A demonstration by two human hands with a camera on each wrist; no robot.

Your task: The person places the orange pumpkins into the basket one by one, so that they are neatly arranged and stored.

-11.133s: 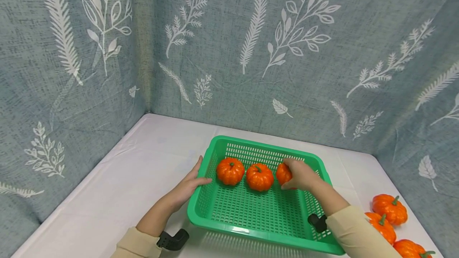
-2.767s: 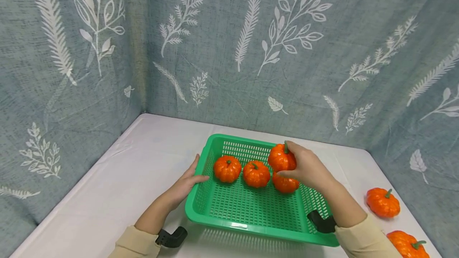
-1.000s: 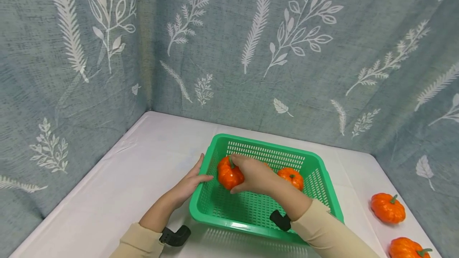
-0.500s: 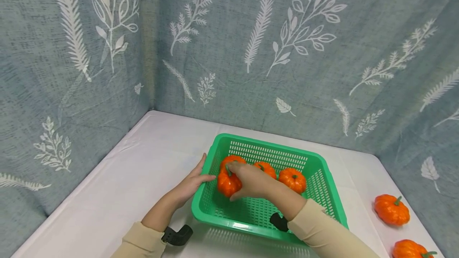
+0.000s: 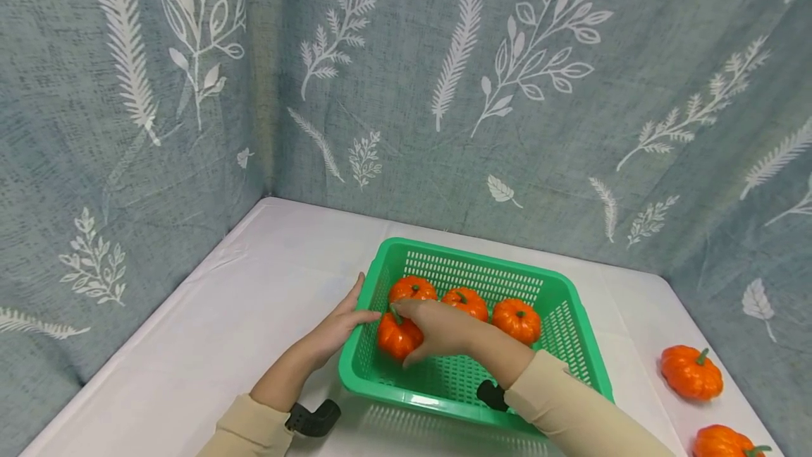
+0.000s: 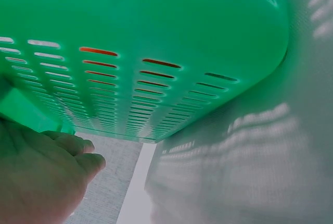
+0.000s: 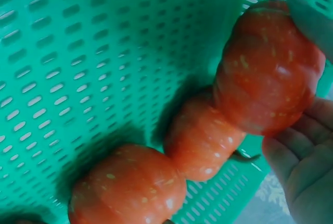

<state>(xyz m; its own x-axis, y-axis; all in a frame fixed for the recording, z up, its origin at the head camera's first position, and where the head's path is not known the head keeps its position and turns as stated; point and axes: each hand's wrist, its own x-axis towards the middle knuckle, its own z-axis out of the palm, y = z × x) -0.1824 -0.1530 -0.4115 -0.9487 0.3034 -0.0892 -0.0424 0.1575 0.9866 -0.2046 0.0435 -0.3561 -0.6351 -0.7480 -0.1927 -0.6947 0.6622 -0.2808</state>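
Observation:
My right hand (image 5: 440, 330) holds an orange pumpkin (image 5: 398, 337) by its side, low inside the green plastic basket (image 5: 444, 409), near its left wall. Behind it stands a row of three more pumpkins: one at the left (image 5: 412, 288), a middle pumpkin (image 5: 468, 301) partly covered by my hand, and a right pumpkin (image 5: 517, 321). In the right wrist view the held pumpkin (image 7: 270, 67) sits between thumb and fingers. My left hand (image 5: 333, 330) grips the basket's left rim, thumb over the edge and fingers outside; the left wrist view shows the hand (image 6: 44, 169) beside the slotted wall.
Two pumpkins lie on the white table at the right, one farther back (image 5: 690, 372) and one nearer (image 5: 723, 441), cut by the frame edge. Patterned grey-blue curtains (image 5: 406, 90) enclose the table's back and sides. White tabletop (image 5: 209, 344) stretches left of the basket.
My right hand has carried a pumpkin from above the right of the row to the left, then lowered it toward the front. Earlier, three pumpkins lay at the right. My left hand stays at the rim.

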